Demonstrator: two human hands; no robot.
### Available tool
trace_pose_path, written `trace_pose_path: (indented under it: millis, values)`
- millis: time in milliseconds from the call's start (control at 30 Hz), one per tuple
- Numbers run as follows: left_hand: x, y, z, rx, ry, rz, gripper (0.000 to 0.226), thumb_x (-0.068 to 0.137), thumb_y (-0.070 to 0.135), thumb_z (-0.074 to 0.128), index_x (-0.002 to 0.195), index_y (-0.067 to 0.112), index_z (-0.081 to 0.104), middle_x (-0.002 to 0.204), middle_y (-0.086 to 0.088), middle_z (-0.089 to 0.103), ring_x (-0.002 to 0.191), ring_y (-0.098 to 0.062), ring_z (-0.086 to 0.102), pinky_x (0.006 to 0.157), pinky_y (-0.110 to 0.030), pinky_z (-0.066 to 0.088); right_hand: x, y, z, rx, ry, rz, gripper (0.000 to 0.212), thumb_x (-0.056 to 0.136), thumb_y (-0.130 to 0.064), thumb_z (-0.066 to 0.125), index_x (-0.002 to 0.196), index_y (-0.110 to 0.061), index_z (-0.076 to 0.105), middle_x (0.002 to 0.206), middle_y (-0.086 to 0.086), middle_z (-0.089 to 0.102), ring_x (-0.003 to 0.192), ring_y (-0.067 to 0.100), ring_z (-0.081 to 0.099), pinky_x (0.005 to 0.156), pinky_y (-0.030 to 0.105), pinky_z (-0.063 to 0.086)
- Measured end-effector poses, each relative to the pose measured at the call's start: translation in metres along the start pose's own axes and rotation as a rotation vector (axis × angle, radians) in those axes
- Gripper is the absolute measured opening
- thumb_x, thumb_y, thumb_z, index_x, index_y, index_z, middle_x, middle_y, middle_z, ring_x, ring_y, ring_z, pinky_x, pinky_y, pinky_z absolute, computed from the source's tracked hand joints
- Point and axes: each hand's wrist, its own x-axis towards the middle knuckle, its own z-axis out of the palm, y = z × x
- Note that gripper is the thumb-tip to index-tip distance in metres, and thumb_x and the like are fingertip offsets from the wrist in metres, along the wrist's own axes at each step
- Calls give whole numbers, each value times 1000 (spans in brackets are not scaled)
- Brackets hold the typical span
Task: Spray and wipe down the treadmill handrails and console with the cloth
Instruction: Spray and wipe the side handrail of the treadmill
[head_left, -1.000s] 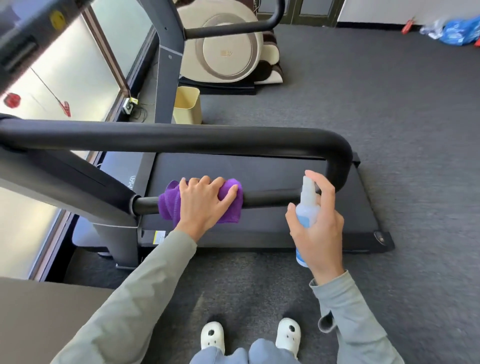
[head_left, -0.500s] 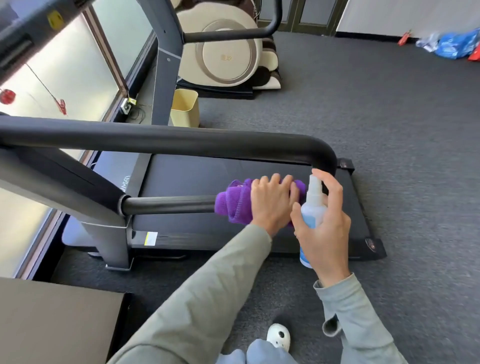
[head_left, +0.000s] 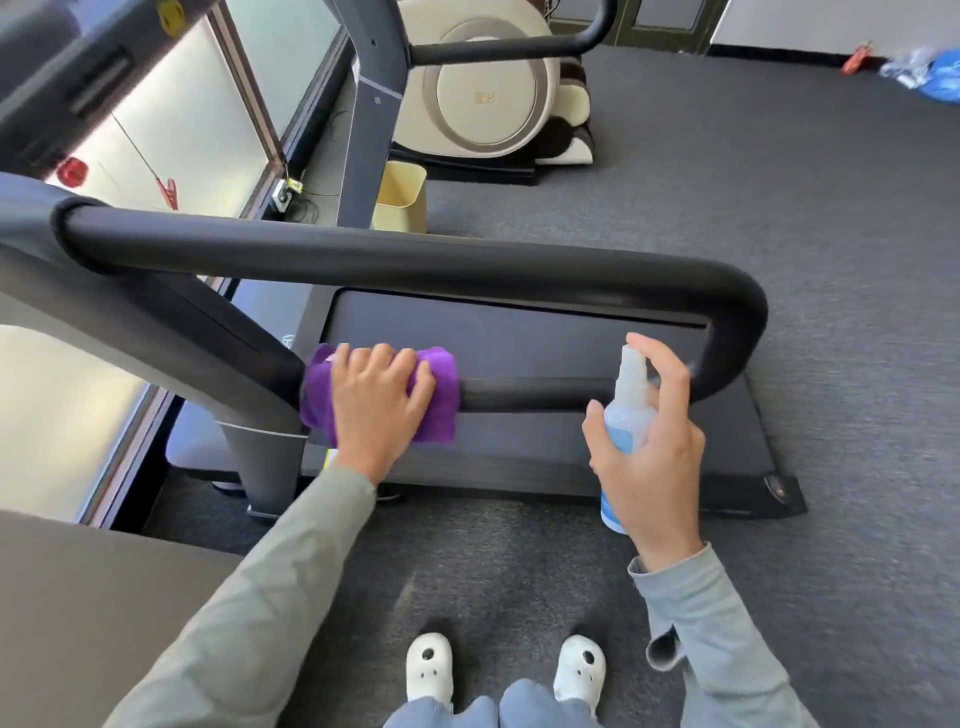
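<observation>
I look down at my two hands by the treadmill (head_left: 519, 457). My left hand (head_left: 382, 402) lies on top of the purple cloth (head_left: 441, 395). The cloth is wrapped around the low rail (head_left: 524, 400), right where that rail meets the grey post (head_left: 208, 353). My fingers (head_left: 363, 361) curl over the cloth and press it onto the rail. My right hand (head_left: 652, 457) holds the spray bottle (head_left: 628, 421) upright, just in front of the same rail and near its bend. My fingers and thumb wrap around the bottle, and one finger sits up over the white top. The bottle is clear with a blue label. The two hands are well apart, with bare black rail between them. The big top rail (head_left: 405, 260) runs across above both hands and curves down on the right to join the low rail. The black belt (head_left: 519, 338) lies under the rails on the grey carpet (head_left: 779, 182). A bit of the console (head_left: 78, 67) shows at the top left, tilted and partly cut off. My white shoes (head_left: 428, 667) stand on the carpet below. Beyond the treadmill there is a small yellow bin (head_left: 402, 205) and a cream massage chair (head_left: 488, 88). A brown desk (head_left: 78, 597) corner shows at the bottom left.
</observation>
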Motion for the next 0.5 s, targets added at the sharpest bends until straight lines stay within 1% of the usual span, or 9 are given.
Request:
trace_pose_path:
  millis: [33,67,100,133,200,267,300,400,500]
  values:
    - [-1,-18,-1,14,2,4,38,96,36,37,76,14,60,76,-9,61,74,-33,53,90,-46,40,-3,-2,4,0,-5,1,61,84,-2,69,133,-26,43,122,-7,59,75,10,54,77,14,47]
    - [-1,-28,-1,19,10,12,39,97,37,36,78,13,61,77,-9,62,75,-33,54,90,-46,40,-5,-4,7,0,-7,0,60,84,-2,69,133,-26,42,123,-9,58,75,9,53,76,13,46]
    - [-1,-31,1,16,21,5,40,97,37,36,79,12,62,77,-9,63,74,-32,54,88,-45,40,-7,-7,9,2,-5,-4,60,85,-2,69,133,-26,42,124,-9,58,75,9,53,77,15,47]
    - [0,-27,2,8,32,-25,40,97,36,36,78,12,62,76,-8,63,74,-32,54,85,-44,40,-8,-8,11,7,0,-5,60,85,-3,69,134,-26,42,125,-10,58,76,11,55,78,19,49]
    - [3,-9,4,-13,33,-91,37,95,32,39,74,12,61,75,-8,65,73,-33,56,79,-43,38,-12,-12,13,31,9,9,59,85,-3,68,134,-25,42,128,-11,56,80,21,63,82,34,55]
    - [7,10,4,-34,-6,-92,34,93,30,40,71,14,60,75,-6,66,73,-33,58,74,-41,36,-14,-14,15,54,13,34,58,86,-4,67,135,-25,43,130,-12,55,85,32,67,79,48,57]
    - [9,21,4,-38,-32,-74,33,92,31,41,70,15,59,75,-5,66,73,-32,58,73,-40,36,-15,-15,15,56,15,41,59,86,-3,67,135,-25,43,131,-13,54,88,34,67,77,51,58]
    - [15,66,5,-101,-95,-6,32,91,36,41,74,17,61,78,-4,67,75,-31,59,71,-38,36,-15,-15,13,37,21,39,59,86,-3,68,135,-25,42,133,-18,51,91,35,66,75,54,58]
    - [16,103,7,-127,-123,85,37,94,44,39,84,18,64,82,-2,67,77,-28,58,73,-37,36,-14,-15,12,16,21,32,56,87,-11,66,135,-25,42,134,-15,51,87,38,68,76,54,57]
